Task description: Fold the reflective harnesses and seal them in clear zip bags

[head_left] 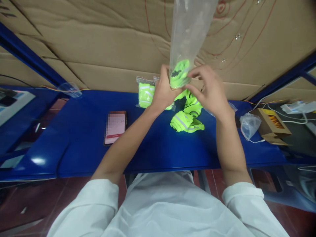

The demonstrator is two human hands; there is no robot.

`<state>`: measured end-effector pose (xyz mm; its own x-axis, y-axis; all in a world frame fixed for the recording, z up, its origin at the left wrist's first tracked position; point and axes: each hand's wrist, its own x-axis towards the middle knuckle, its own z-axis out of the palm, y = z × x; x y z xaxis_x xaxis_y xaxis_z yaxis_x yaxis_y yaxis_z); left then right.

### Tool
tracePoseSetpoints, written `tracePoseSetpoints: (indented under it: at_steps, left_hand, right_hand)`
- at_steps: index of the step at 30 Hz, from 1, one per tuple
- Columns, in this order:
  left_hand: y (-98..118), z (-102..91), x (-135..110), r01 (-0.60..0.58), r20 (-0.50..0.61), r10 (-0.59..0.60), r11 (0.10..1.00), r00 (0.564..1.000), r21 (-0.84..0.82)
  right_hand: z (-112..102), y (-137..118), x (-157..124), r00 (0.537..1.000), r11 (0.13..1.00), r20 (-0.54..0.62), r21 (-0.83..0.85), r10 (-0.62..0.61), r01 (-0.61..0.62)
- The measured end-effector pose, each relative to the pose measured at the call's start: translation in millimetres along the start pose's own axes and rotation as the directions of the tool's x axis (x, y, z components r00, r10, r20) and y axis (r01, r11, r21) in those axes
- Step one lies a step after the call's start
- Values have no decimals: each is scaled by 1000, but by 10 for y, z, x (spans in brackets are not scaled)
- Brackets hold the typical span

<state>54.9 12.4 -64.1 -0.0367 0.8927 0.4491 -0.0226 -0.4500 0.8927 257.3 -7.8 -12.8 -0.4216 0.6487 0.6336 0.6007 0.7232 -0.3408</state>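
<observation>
Raised above the table is a clear plastic bag (190, 33) with a rolled neon-green cloth piece (181, 70) at its bottom end. My left hand (163, 90) is closed around that lower end from the left. At the bag's right side, my right hand (211, 90) has its thumb and fingers curled in against the plastic, pinching it. Beneath my hands, loose neon-green pieces with grey reflective stripes (184, 121) lie rolled and bunched on the table. Packed neon-green pieces in clear bags (146, 93) sit behind my left wrist, partly hidden by it.
A phone (115, 128) lies on the blue table (158, 148), left of my forearm. Cardboard (98, 39) forms the back wall. To the right are a crumpled clear bag (250, 125), a small open cardboard box (274, 126) and white cables. A clear plastic cup (70, 89) rests at the back left.
</observation>
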Motion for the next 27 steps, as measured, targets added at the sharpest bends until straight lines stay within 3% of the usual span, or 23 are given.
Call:
tracePoseSetpoints:
  at_steps: [3,6,9,14,23,27]
  left_hand:
    - [-12,11,23,-9,-33,6,996,999,-88]
    - [15,51,49,32,-47,-45,968,998,-248]
    - [66,49,61,104,19,-104,921,994,-375]
    - [141,-62,55,164,147,-116,913,982,-374]
    - [314,-74,95,236,284,-121,877,951,-417]
    - [357,-62,84,305,297,-185,848,937,-434]
  right_hand:
    - [45,-23,11,989,997,123,21,-79,77]
    - [99,-14,16,990,995,99,23,-98,96]
    - [84,-46,9,993,995,62,13,-100,100]
    - [18,-121,-20,987,997,154,-62,-34,44]
    - [189,-112,17,997,986,74,-165,26,-13]
    - [204,-12,9,991,982,126,-177,-39,61]
